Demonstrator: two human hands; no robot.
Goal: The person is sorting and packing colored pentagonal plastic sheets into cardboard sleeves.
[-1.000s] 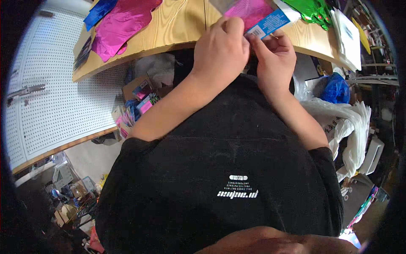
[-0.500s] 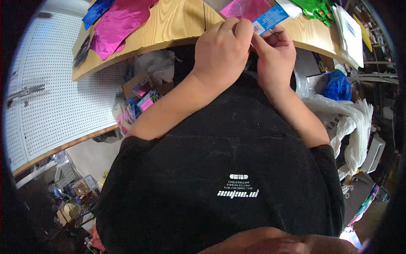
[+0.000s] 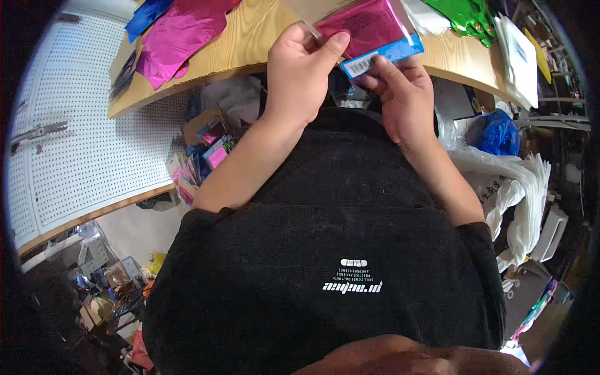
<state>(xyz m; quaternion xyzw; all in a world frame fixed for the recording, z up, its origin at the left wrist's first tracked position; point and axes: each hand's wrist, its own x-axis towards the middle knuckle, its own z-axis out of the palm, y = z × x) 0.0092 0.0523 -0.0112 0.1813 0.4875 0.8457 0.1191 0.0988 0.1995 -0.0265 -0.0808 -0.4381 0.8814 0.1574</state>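
Observation:
A flat clear packet [image 3: 374, 30] with shiny pink foil inside is held up over the near edge of the wooden table. Along its near side runs a blue card strip [image 3: 392, 51] with a barcode. My left hand [image 3: 299, 75] pinches the packet's left edge, thumb on top and fingers partly hidden. From below, my right hand [image 3: 405, 94] grips the blue strip, its thumb pressed on the card and the other fingers curled beneath.
The wooden table [image 3: 250, 44] carries loose pink foil [image 3: 181, 40], blue foil [image 3: 147, 19], green foil [image 3: 465, 19] and a stack of clear sleeves [image 3: 517, 59]. Lower left, a box [image 3: 212, 140] holds several packets. White plastic bags [image 3: 522, 194] hang at the right.
The packet has turned and swung nearer, so its pink front and barcode strip now show more fully. My left hand has moved left, away from my right hand.

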